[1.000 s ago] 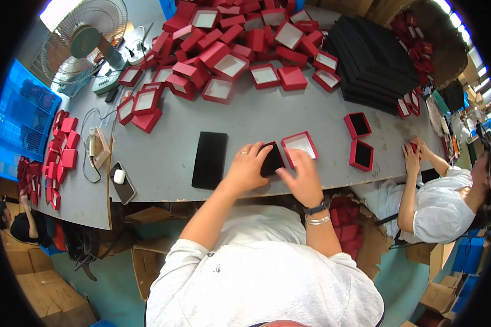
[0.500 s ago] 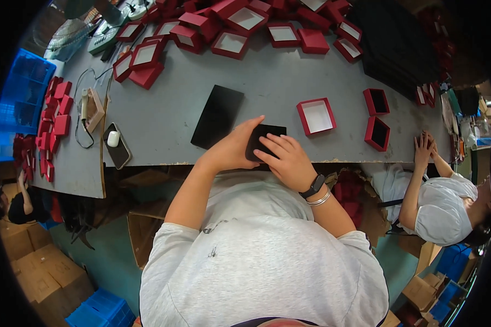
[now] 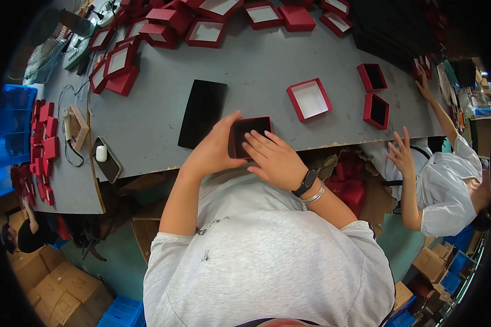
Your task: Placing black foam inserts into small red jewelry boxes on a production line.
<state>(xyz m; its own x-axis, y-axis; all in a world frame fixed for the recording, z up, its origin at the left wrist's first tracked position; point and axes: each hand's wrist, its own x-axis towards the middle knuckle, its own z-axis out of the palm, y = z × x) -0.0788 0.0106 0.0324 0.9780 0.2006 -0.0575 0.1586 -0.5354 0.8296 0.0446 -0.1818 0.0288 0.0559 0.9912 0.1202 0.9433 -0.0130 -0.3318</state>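
A small red square box (image 3: 270, 125) with a black insert (image 3: 259, 126) sits between my hands, close to the table's front edge. My left hand (image 3: 210, 147) is closed round its left side, thumb near the lower edge and fingers at the upper left corner. My right hand (image 3: 278, 163) lies over the box with its fingers stretched out flat on the insert, covering part of it. Just left of the box is a stack or slab of flat black pieces (image 3: 203, 113). To the right a red box with a white inside (image 3: 309, 99) stands open side up.
Two red boxes with black insides (image 3: 372, 77) stand farther right. Many red boxes (image 3: 207, 32) crowd the back. A phone (image 3: 108, 159) with a white earbud case (image 3: 101, 153) lies left. A co-worker (image 3: 444, 182) sits at right, one arm on the table.
The red rim now shows round the black piece, which earlier hid it. My right fingers have straightened over it. The view has shifted, and the co-worker's hands have moved apart.
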